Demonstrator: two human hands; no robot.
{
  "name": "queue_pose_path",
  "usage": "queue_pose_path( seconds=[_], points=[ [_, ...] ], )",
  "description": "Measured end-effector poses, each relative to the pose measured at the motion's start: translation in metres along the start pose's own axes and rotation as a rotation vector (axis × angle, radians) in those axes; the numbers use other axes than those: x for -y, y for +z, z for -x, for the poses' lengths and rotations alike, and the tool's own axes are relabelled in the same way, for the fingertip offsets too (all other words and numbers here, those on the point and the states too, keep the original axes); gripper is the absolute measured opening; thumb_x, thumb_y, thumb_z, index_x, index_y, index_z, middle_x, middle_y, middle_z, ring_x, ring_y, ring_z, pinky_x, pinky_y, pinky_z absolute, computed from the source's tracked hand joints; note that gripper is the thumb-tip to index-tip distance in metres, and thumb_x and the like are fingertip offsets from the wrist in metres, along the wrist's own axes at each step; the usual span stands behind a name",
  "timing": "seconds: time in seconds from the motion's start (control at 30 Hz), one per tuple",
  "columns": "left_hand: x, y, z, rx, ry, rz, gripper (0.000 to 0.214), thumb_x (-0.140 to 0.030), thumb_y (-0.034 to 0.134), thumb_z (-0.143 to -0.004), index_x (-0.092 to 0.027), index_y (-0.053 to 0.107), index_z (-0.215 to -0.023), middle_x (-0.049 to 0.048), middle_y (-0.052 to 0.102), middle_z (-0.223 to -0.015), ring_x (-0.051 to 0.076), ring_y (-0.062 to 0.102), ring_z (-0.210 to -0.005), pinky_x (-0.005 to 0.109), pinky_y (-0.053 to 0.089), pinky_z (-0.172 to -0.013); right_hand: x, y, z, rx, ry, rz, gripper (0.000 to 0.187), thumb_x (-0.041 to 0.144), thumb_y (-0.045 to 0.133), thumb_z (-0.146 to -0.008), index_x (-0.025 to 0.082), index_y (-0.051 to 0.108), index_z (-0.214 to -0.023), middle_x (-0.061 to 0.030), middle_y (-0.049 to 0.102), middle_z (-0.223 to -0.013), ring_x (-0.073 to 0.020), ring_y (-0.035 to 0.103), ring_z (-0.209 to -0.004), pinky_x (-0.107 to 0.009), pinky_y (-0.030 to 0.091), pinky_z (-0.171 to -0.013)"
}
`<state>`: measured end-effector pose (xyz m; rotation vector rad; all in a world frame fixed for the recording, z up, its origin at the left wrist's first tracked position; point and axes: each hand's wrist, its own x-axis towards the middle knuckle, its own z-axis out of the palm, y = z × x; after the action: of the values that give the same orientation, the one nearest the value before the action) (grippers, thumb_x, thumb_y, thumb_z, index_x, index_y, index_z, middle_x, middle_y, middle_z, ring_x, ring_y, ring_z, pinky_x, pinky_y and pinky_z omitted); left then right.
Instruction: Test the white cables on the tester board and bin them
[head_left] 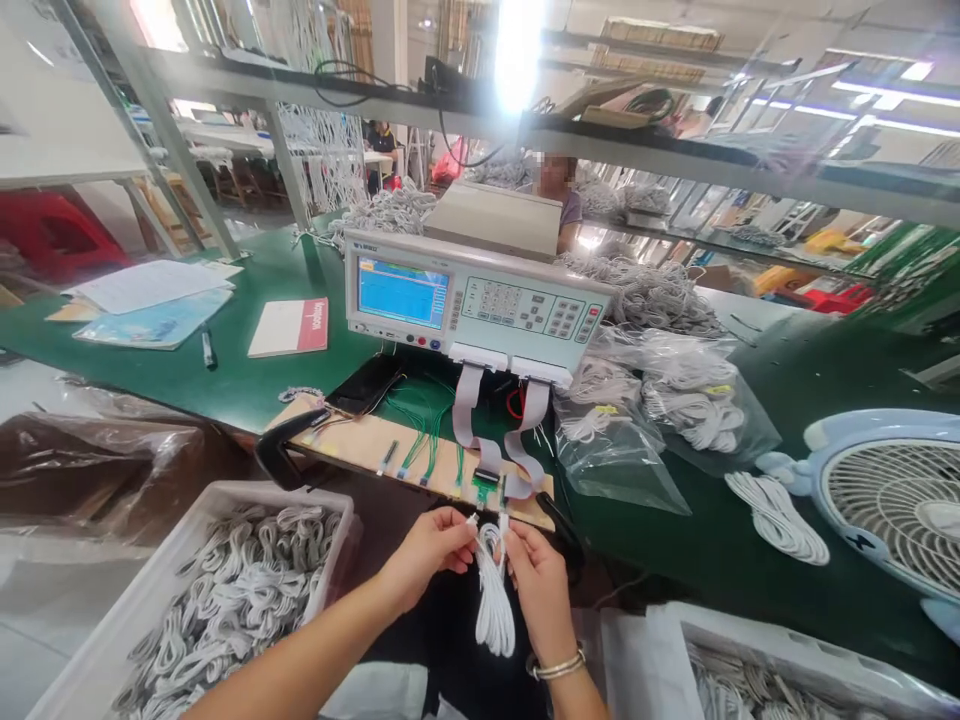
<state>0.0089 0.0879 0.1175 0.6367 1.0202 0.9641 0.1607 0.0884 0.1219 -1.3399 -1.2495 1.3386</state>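
Two hands, left (424, 555) and right (538, 585), share one coiled cable (493, 595). On the counter (247, 385) stand one tester (474, 305) with two ribbon leads (466, 405), one wooden board (375, 450), one fan (892, 505), one marker (208, 350) and one red-edged booklet (290, 327). Two bins of cables show, one at left (225, 590) and one at right (757, 675), along with two clear bags of cables (660, 410) and one loose coil (776, 515).

This is a cable-assembly factory floor, shown by the cable tester (472, 300) at twelve o'clock on a long green workbench (225, 380), bins of coiled white cables (232, 590) at eight o'clock, bagged cable bundles (675, 400) at two o'clock, and another worker (559, 195) beyond.
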Motion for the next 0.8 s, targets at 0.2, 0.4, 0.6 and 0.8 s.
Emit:
queue_pose_path(
  seconds=[0.2, 0.4, 0.6, 0.8],
  points=[
    [0.003, 0.004, 0.000, -0.023, 0.015, -0.007, 0.030, -0.038, 0.064, -0.058, -0.014, 0.049, -0.066, 0.0014, 0.058, -0.062, 0.007, 0.050, -0.051, 0.019, 0.039, -0.049, -0.003, 0.000, -0.001, 0.024, -0.090, -0.023, 0.026, 0.037, 0.055, -0.073, 0.014, 0.060, -0.083, -0.0006, 0.057, -0.055, -0.0134, 0.049, -0.050, -0.023, 0.038, -0.047],
    [0.002, 0.004, 0.001, -0.010, 0.007, 0.012, 0.028, -0.036, 0.064, -0.059, -0.013, 0.049, -0.065, 0.0018, 0.058, -0.063, 0.006, 0.049, -0.050, 0.018, 0.038, -0.049, -0.004, 0.000, -0.002, 0.003, -0.036, -0.091, 0.026, 0.036, 0.056, -0.071, 0.014, 0.059, -0.085, 0.0004, 0.056, -0.053, -0.0126, 0.047, -0.046, -0.022, 0.036, -0.043],
    [-0.001, 0.000, -0.001, 0.004, 0.002, 0.097, 0.028, -0.036, 0.065, -0.059, -0.014, 0.049, -0.063, 0.0002, 0.056, -0.059, 0.006, 0.047, -0.048, 0.017, 0.036, -0.046, -0.002, 0.013, -0.005, -0.054, 0.072, -0.282, 0.024, 0.037, 0.060, -0.067, 0.015, 0.057, -0.077, 0.0023, 0.054, -0.049, -0.0103, 0.044, -0.040, -0.020, 0.034, -0.038],
    [-0.001, 0.001, -0.007, -0.022, -0.002, 0.117, 0.026, -0.033, 0.065, -0.058, -0.014, 0.048, -0.060, 0.0010, 0.057, -0.057, 0.007, 0.048, -0.047, 0.018, 0.035, -0.045, -0.004, 0.006, -0.005, -0.043, 0.021, -0.062, 0.026, 0.037, 0.056, -0.071, 0.015, 0.058, -0.084, 0.0003, 0.057, -0.055, -0.0128, 0.048, -0.046, -0.022, 0.038, -0.042]
  ],
)
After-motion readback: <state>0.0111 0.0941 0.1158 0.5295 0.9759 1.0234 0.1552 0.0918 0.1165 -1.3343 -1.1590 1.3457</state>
